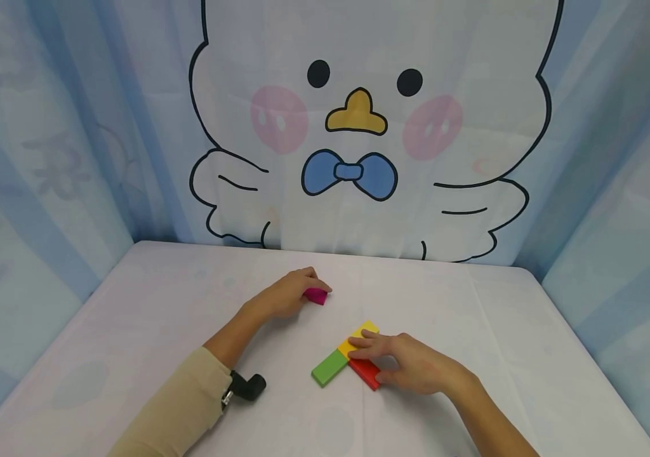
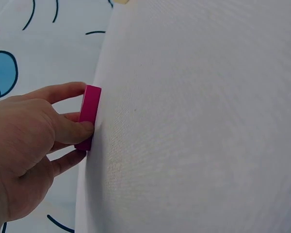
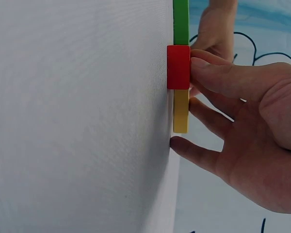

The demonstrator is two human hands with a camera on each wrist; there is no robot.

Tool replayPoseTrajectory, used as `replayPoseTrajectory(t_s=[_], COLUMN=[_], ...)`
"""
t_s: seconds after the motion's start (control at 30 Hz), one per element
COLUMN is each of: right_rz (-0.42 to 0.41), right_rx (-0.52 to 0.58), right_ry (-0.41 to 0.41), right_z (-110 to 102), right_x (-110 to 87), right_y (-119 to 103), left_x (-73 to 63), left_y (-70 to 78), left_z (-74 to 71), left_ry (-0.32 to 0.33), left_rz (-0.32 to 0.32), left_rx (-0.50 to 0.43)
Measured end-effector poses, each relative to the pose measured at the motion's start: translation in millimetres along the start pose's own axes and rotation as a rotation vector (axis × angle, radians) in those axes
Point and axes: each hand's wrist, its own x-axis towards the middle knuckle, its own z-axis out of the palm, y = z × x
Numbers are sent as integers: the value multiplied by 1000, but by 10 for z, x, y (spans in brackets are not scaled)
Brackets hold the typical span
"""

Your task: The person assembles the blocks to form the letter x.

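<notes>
My left hand [image 1: 286,295] pinches a magenta block [image 1: 317,296] between thumb and fingers; in the left wrist view the block [image 2: 90,109] is at the white tabletop. To its near right, a green block [image 1: 329,368] and a yellow block [image 1: 367,327] lie end to end in a slanting line. A red block [image 1: 365,374] meets them near their joint, forming a T. Over the yellow and red blocks is my right hand [image 1: 419,365], its fingers extended and touching them lightly, the thumb by the red block's outer end. The right wrist view shows the red block [image 3: 178,67] nearest.
A white cloth covers the table [image 1: 473,304]. Behind it hangs a curtain [image 1: 353,222] printed with a cartoon bird, and blue curtains stand at both sides. A black device [image 1: 249,387] sits on the left wrist by the beige sleeve [image 1: 179,406].
</notes>
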Motion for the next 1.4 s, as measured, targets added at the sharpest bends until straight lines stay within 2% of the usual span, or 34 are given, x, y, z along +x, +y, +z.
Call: replayPoseTrajectory(t_s=[0.7,1.2,1.4], right_rz=[4,16,12], right_rx=[-10,0,4], right_ry=[-2,1,0], right_z=[5,-1,-2], right_x=[3,2,1], right_y=[-11,-5,-11], left_x=[-66,-140,-182], left_y=[47,105,113], left_z=[-54,-123,-148], left_ry=[-28,-14,-27], left_rz=[-12,5,17], left_rx=[-39,-80,-104])
